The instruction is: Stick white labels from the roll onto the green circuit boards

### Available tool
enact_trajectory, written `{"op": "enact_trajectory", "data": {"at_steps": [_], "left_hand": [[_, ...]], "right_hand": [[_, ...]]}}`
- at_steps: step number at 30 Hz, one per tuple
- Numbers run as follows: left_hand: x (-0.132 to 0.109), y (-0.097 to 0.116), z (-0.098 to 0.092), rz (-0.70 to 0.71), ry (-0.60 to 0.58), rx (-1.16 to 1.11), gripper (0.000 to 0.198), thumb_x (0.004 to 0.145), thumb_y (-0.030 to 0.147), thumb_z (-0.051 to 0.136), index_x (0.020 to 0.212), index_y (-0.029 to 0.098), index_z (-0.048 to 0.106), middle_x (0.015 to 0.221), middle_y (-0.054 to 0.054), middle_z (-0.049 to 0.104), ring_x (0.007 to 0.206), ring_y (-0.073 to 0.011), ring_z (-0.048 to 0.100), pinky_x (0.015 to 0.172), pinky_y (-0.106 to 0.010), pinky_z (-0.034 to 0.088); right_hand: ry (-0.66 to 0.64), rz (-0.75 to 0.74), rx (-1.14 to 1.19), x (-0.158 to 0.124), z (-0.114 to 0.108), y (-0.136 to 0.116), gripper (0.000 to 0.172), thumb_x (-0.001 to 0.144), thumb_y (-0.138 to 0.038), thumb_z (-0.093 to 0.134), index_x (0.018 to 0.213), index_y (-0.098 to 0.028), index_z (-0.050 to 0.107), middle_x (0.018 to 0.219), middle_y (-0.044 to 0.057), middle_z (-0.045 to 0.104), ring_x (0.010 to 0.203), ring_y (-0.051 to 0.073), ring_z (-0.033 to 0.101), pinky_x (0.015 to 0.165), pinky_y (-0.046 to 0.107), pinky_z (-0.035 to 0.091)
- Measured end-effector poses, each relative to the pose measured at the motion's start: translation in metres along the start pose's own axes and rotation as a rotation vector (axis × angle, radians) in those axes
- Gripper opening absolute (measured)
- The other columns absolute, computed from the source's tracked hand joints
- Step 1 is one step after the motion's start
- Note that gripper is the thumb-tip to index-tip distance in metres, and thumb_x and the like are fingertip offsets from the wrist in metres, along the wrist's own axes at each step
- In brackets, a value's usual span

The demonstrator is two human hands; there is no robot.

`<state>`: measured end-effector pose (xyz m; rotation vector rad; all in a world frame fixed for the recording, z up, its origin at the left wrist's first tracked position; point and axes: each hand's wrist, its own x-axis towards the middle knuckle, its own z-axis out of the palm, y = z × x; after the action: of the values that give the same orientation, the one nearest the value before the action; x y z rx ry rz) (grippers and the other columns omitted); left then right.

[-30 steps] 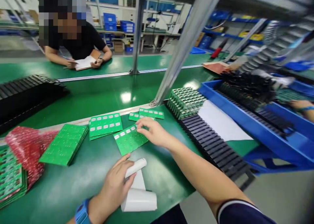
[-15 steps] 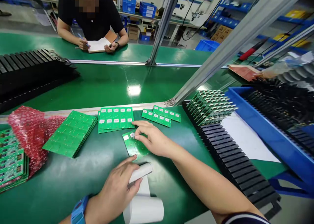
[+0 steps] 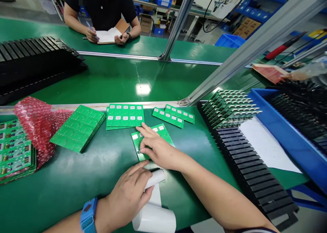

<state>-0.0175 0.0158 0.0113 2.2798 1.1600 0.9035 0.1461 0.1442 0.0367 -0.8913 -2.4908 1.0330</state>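
A green circuit board (image 3: 163,131) with white labels lies under my right hand (image 3: 155,146), whose fingers are bent over its left part; whether the fingertips pinch anything is hidden. My left hand (image 3: 130,190), with a blue wrist strap, is wrapped round the upper rolled end of a white label roll (image 3: 156,179), its index fingertip by the board's lower edge. The thicker end of the white roll (image 3: 158,219) rests on the bench below. Behind the board lies a labelled stack of boards (image 3: 125,115), and right of it are two labelled board strips (image 3: 168,118).
Unlabelled boards (image 3: 79,128), red bubble wrap (image 3: 35,127) and more boards (image 3: 15,148) are on the left. A black rack (image 3: 252,165) holding upright boards (image 3: 227,107) and a blue bin (image 3: 288,134) stand right. Across the metal frame (image 3: 117,56), a person (image 3: 102,11) writes in a notebook.
The view has shifted, so the bench scene sits higher and further right. More of the board's right part now shows behind my right hand. My left hand still holds the white roll.
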Motion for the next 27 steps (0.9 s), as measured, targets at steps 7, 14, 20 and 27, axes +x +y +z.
{"op": "enact_trajectory", "data": {"at_steps": [7, 14, 20, 27], "left_hand": [[0.004, 0.002, -0.003, 0.003, 0.015, 0.018, 0.021, 0.091, 0.009, 0.060, 0.110, 0.016, 0.057, 0.094, -0.009, 0.072, 0.109, -0.0294, 0.073, 0.101, -0.047, 0.063], [0.005, 0.002, -0.003, 0.007, 0.036, 0.016, 0.021, 0.091, 0.009, 0.059, 0.109, 0.018, 0.056, 0.091, -0.007, 0.072, 0.106, -0.0275, 0.074, 0.101, -0.046, 0.063], [0.005, 0.002, -0.004, 0.001, 0.026, 0.022, 0.020, 0.092, 0.010, 0.058, 0.110, 0.018, 0.055, 0.092, -0.007, 0.072, 0.107, -0.0279, 0.073, 0.101, -0.045, 0.063], [0.006, 0.002, -0.005, 0.001, 0.021, 0.023, 0.018, 0.094, 0.010, 0.056, 0.109, 0.019, 0.054, 0.091, -0.006, 0.072, 0.104, -0.0278, 0.074, 0.099, -0.046, 0.064]], "right_hand": [[-0.027, 0.019, -0.027, 0.000, 0.006, 0.000, 0.019, 0.090, 0.000, 0.060, 0.083, -0.017, 0.064, 0.166, 0.014, 0.034, 0.159, 0.034, 0.009, 0.124, 0.067, 0.024], [-0.012, 0.031, -0.023, 0.000, 0.009, 0.003, 0.018, 0.090, -0.001, 0.061, 0.082, -0.017, 0.064, 0.165, 0.013, 0.036, 0.159, 0.033, 0.011, 0.124, 0.069, 0.024], [-0.022, 0.029, -0.049, 0.000, 0.011, 0.006, 0.018, 0.091, -0.001, 0.060, 0.083, -0.016, 0.063, 0.165, 0.014, 0.036, 0.159, 0.034, 0.011, 0.124, 0.068, 0.024], [-0.023, 0.021, -0.048, 0.000, 0.011, 0.006, 0.017, 0.092, -0.002, 0.060, 0.084, -0.016, 0.063, 0.165, 0.014, 0.035, 0.159, 0.035, 0.010, 0.123, 0.070, 0.024]]}}
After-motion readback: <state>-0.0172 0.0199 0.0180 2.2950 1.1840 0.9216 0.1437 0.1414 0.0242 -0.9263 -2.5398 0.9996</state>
